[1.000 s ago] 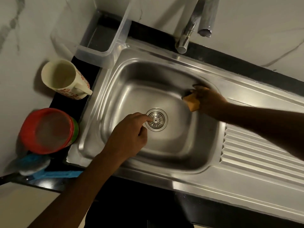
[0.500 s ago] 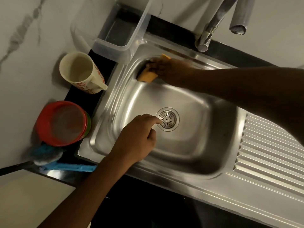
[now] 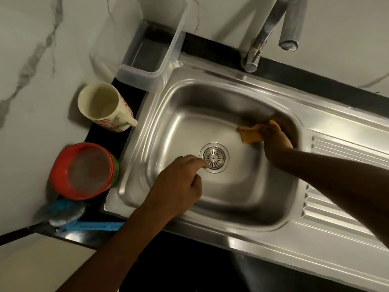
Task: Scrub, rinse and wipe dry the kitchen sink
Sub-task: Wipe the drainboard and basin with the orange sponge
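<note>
The stainless steel sink (image 3: pixel 210 95) fills the middle of the view, with a round drain strainer (image 3: pixel 214 157) in its floor. My right hand (image 3: pixel 275 140) presses a yellow sponge (image 3: pixel 250 133) against the basin floor near the right wall. My left hand (image 3: pixel 179 184) hovers over the front of the basin with fingers curled and the index finger pointing at the strainer's edge; it holds nothing. The tap (image 3: pixel 263 39) stands behind the basin, with no water running.
A clear plastic tub (image 3: pixel 168 53) stands at the sink's back left corner. A cream mug (image 3: pixel 105 106), a red-lidded container (image 3: pixel 84 171) and a blue brush (image 3: pixel 69 216) sit along the left. The ribbed drainboard (image 3: pixel 336 182) lies to the right.
My right hand swept the sponge from the basin's back left corner across to the right side. My left hand stayed by the strainer.
</note>
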